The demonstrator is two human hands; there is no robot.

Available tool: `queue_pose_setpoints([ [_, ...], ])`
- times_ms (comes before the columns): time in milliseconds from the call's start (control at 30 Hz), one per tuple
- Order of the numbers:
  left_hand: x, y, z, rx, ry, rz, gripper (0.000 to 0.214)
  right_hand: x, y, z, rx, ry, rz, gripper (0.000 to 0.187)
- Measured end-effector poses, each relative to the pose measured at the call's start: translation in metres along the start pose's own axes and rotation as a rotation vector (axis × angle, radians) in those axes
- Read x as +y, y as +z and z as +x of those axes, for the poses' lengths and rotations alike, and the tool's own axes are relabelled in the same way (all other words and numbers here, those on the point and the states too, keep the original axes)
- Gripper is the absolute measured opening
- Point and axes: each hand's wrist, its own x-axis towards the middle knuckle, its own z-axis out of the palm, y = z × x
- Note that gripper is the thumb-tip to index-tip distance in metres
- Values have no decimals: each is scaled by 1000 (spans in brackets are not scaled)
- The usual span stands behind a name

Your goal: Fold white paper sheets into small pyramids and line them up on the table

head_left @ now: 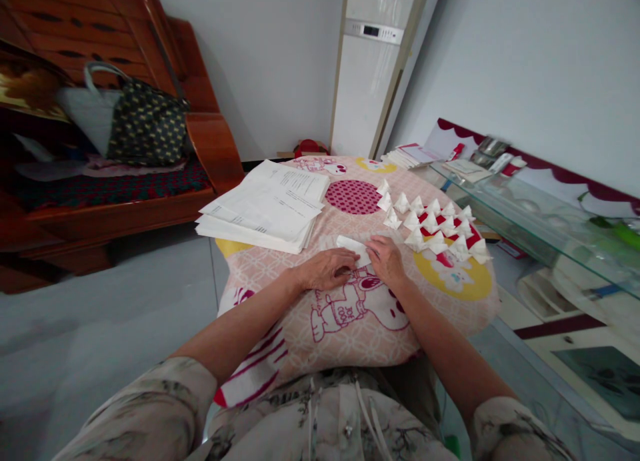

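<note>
A small white folded slip of paper [351, 245] lies on a pink cartoon-print cloth [350, 314] covering the surface in front of me. My left hand [327, 269] rests knuckles up on the cloth, fingers curled, its fingertips against the near end of the slip. Pressing down on the slip's right end is my right hand [386, 257], with its fingers together. Beyond the hands several small folded white and red paper pieces [435, 226] lie in rows.
A thick stack of printed sheets [265, 207] lies at the cloth's far left. A glass table [540, 221] with papers and small items runs along the right. A wooden bench [100, 147] with a handbag [127, 117] stands at left. A tall white appliance [370, 67] fills the corner.
</note>
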Motion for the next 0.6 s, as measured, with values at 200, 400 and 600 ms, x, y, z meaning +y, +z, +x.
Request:
queue_pose_setpoints([
  [200, -1, 0, 0, 4, 7, -2, 16, -3, -2, 1, -6, -19, 9, 17],
  [400, -1, 0, -1, 6, 8, 4, 16, -8, -3, 0, -3, -25, 14, 19],
  [600, 1, -3, 0, -13, 7, 18, 17, -11, -7, -4, -39, -61, 54, 23],
])
